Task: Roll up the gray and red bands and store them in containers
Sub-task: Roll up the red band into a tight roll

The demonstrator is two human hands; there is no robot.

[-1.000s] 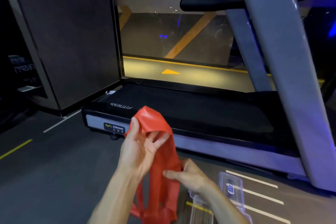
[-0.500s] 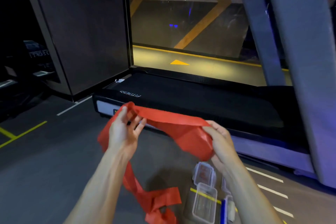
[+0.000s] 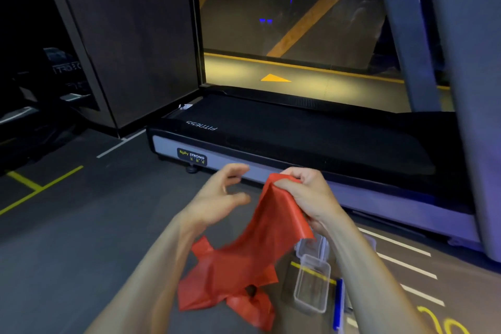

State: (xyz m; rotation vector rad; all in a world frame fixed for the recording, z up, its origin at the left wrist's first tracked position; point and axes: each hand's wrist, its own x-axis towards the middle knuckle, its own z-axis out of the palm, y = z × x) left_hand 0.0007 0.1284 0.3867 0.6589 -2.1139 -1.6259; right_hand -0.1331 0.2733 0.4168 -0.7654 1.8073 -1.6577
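Note:
A wide red band (image 3: 260, 247) hangs from my right hand (image 3: 306, 195), which pinches its top end between thumb and curled fingers. The band's lower part lies crumpled on the dark floor. My left hand (image 3: 217, 195) hovers just left of the band with its fingers spread and loosely bent, holding nothing. Under my right forearm a clear plastic container (image 3: 311, 283) lies open on the floor, with another clear container piece (image 3: 311, 248) just behind it. No gray band shows.
A treadmill (image 3: 298, 141) with a black belt runs across the view right behind my hands, and its grey upright (image 3: 471, 89) stands at the right. A blue-edged lid (image 3: 338, 304) lies beside the container. White and yellow lines mark the floor.
My left hand has let go of the band, which was stretched between both hands. My right hand now holds one end alone and the rest has dropped to the floor.

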